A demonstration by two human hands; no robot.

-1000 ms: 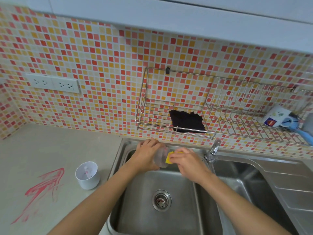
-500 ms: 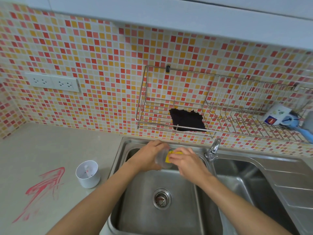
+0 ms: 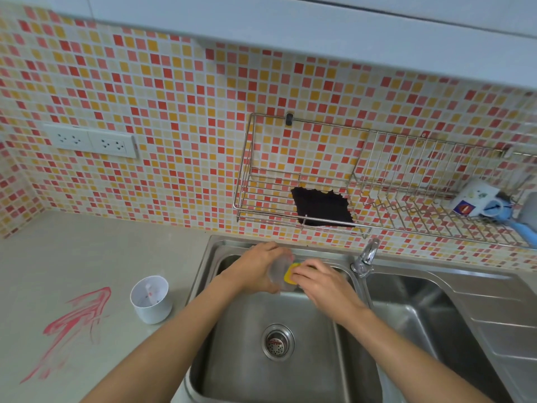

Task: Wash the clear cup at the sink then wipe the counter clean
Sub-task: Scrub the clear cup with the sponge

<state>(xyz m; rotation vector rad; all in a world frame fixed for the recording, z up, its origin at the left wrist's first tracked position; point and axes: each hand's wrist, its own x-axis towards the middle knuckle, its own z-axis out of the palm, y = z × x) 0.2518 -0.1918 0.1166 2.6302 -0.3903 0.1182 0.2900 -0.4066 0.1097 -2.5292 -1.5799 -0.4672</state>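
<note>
Left fingers point(image 3: 263, 258) wrapped round clear cup point(image 3: 278, 271), right fingers point(image 3: 305, 273) pinching yellow sponge point(image 3: 290, 274) against it, over sink point(image 3: 290, 321).

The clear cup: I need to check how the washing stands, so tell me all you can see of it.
The clear cup looks like see-through plastic or glass, blurred and mostly hidden. It is held tipped on its side over the left sink basin, near the back rim. The left hand wraps around it; the right hand presses a yellow sponge against its mouth end. No water or suds can be made out.
</note>
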